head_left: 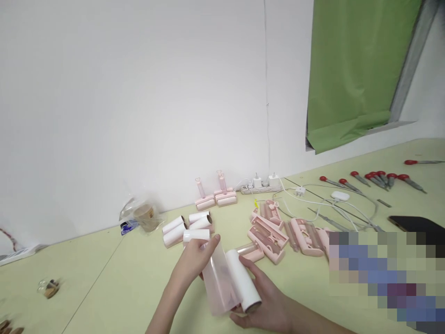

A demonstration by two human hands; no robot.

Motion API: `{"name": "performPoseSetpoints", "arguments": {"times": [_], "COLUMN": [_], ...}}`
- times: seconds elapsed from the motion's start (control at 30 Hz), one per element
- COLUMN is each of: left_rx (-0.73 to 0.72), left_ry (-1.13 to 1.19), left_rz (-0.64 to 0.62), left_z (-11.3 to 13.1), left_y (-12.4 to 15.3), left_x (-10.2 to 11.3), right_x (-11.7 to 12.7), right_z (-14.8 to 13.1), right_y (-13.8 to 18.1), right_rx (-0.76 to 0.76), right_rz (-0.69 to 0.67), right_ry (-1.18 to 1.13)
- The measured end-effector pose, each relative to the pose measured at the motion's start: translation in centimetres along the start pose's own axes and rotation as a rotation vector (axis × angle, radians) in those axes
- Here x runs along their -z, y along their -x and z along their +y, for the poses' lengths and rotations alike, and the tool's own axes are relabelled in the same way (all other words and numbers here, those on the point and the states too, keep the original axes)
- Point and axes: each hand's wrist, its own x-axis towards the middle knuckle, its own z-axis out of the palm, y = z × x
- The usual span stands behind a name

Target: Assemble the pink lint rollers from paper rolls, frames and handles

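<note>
My left hand (196, 260) is closed on a translucent, pale pink plastic piece (221, 283), its thumb lying along the top end; whether this is a film or a stiff cover I cannot tell. Beside that piece, my right hand (269, 297) grips a white lint roller refill (243, 280), tilted with its dark hollow end toward me. Just beyond my left hand lies another white roll (196, 235). Several more white rolls (175, 234) rest behind it in small groups. To the right, pink plastic lint roller parts (267, 236) are spread in a loose cluster.
Pink lint rollers (225, 199) stand upright against the wall near a power strip (260, 188) with white cables. A cup in a plastic bag (146, 218) sits at left. Red-handled tools (380, 178), a charging case (340, 195) and a phone (413, 222) lie at right.
</note>
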Motion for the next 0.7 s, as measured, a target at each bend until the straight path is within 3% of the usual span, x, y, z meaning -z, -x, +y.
{"name": "performPoseSetpoints", "arguments": {"times": [0.1,0.2,0.37,0.47,0.57,0.7], "left_rx": [0.023,0.043,-0.086,-0.094,-0.055,-0.158], "left_ry": [-0.017,0.054,0.215,0.322,0.205,0.004], "left_rz": [0.082,0.075,0.009,-0.006,0.065,0.256], "left_z": [0.1,-0.8,-5.4,-9.4,-11.6,-9.6], "left_y": [0.6,1.4,2.2,2.5,3.0,3.2], "left_x": [1.0,3.0,5.0,3.4,0.9,-0.9], "right_x": [0.3,0.0,-1.5,-2.4,-2.8,-3.1], "right_z": [0.8,0.9,-1.1,-2.8,-4.1,-4.9], "right_y": [-0.3,-0.1,1.3,2.7,4.0,4.8], "right_rx": [-0.053,-0.049,0.194,0.416,0.577,0.667], "right_rz": [-0.051,-0.101,-0.138,-0.131,-0.098,-0.04], "right_ry": [-0.012,-0.05,0.063,0.198,0.288,0.321]}}
